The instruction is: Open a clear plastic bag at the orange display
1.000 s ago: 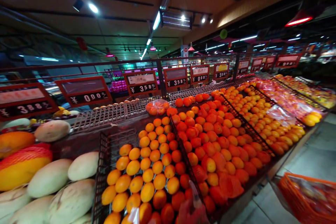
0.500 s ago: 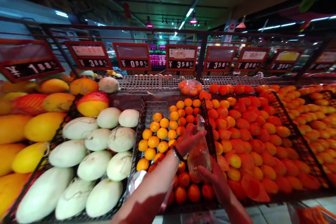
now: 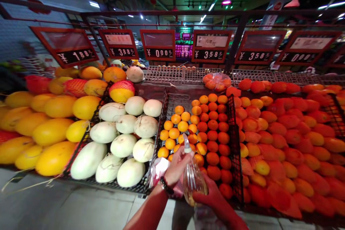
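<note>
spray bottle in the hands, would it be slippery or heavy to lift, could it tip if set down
The spray bottle looks like smooth clear plastic, so probably a bit slippery. It seems partly filled with yellowish liquid, so likely fairly light. Its narrow nozzle over a wider body suggests it would stand, though less surely on the oranges.

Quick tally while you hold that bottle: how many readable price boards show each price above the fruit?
¥1.88 board: 1
¥3.88 board: 1
¥0.00 boards: 2
¥3.58 boards: 2
Total: 6 readable; one more at the far right edge is cut off.
</note>
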{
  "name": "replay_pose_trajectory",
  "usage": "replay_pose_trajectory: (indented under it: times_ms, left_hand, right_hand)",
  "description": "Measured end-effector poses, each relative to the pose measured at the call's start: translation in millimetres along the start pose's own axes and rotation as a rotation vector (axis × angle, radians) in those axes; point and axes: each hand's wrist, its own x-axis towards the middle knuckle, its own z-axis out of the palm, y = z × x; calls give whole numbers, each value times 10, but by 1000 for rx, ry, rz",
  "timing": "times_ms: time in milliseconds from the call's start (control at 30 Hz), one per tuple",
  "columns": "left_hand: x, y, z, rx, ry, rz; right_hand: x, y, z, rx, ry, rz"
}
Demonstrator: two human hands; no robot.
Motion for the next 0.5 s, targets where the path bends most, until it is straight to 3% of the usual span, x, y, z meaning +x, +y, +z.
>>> replay_pose_trajectory:
  times_ms: [100, 233, 433, 500]
  left_hand:
    - [-175, -163, 67, 45, 0, -47]
    - [-361, -281, 321, 112, -106, -70]
    - [-729, -643, 969, 342, -203, -162]
    - [-889, -809, 1223, 400, -252, -206]
  right_hand:
    - [-229, 216, -15, 11, 12, 37]
    - [-640, 587, -143, 8, 106, 54]
    - [-1576, 1041, -369, 205, 85, 97]
    - [-1926, 1113, -419, 271, 139, 133]
